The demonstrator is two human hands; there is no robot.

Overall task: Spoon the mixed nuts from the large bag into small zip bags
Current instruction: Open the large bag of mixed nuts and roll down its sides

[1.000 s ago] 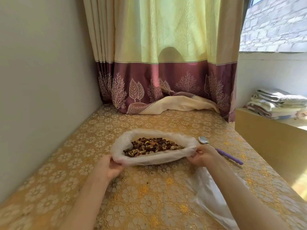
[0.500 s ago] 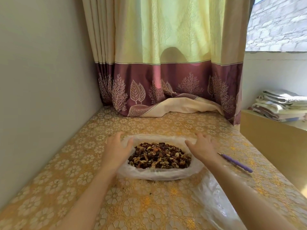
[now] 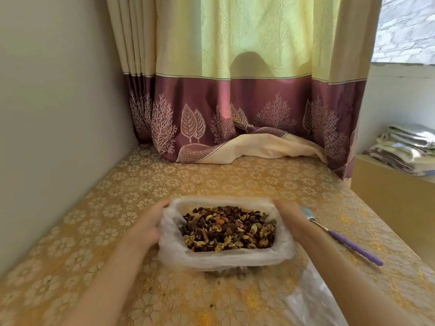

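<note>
Wall (image 3: 58,114): a plain pale wall ran along the left edge of the table.
Curtain (image 3: 247,78): yellow above, maroon below with leaf and tree prints, it hung across the far edge of the table; its cream hem lay bunched on the cloth near the far right corner.
Table (image 3: 164,180): it was covered by a gold cloth with a flower pattern and carried everything below except the linens.
Cabinet (image 3: 395,201): a light wooden piece stood just beyond the right edge of the table.
Folded linens (image 3: 409,147): a stack of them lay on top of the cabinet.
Large bag (image 3: 226,258): translucent white plastic, it sat near the middle of the near half of the table, its mouth spread wide into a rough rectangle with the rim rolled outward.
Nuts (image 3: 228,229): a mix of walnut pieces, dark raisins and seeds filled the open bag.
Clear plastic (image 3: 313,302): a thin, see-through sheet or bag lay at the near edge, right of the large bag; whether these were the small zip bags could not be told.
Left hand (image 3: 148,224): it gripped the left rim of the large bag, fingers curled over the plastic.
Right hand (image 3: 288,214): it grasped the right rim of the bag, fingers folded round the edge.
Spoon (image 3: 341,236): metal bowl, purple handle; it lay on the cloth just right of the right wrist, toward the right edge, touched by neither hand.
</note>
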